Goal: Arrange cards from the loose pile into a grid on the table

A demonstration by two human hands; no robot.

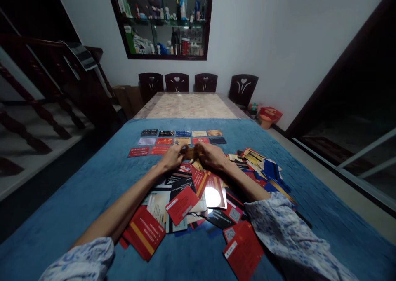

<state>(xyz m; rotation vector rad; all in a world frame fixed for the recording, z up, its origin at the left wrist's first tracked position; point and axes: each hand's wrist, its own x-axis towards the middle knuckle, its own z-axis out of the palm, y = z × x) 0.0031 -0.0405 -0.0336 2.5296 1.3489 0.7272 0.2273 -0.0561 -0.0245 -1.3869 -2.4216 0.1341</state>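
Between my two hands is a gold-brown card (191,153), close over the cloth at the front of the laid-out rows. Fingers of my left hand (172,157) pinch its left end, while my right hand (213,155) grips the right end; my fingers partly cover it. Just left of it lies a red card (159,150), with another red card (139,151) further left. Beneath my wrists spreads a loose heap of cards, among them a red card (182,204), a black card (221,218) and a red stack with a gold stripe (145,233).
Neat rows of cards, including a blue card (183,133), lie beyond my hands on the blue cloth (102,182). More mixed cards, one blue (272,169), are piled at the right. Past the cloth are the bare tabletop (188,106) and several dark chairs (176,82).
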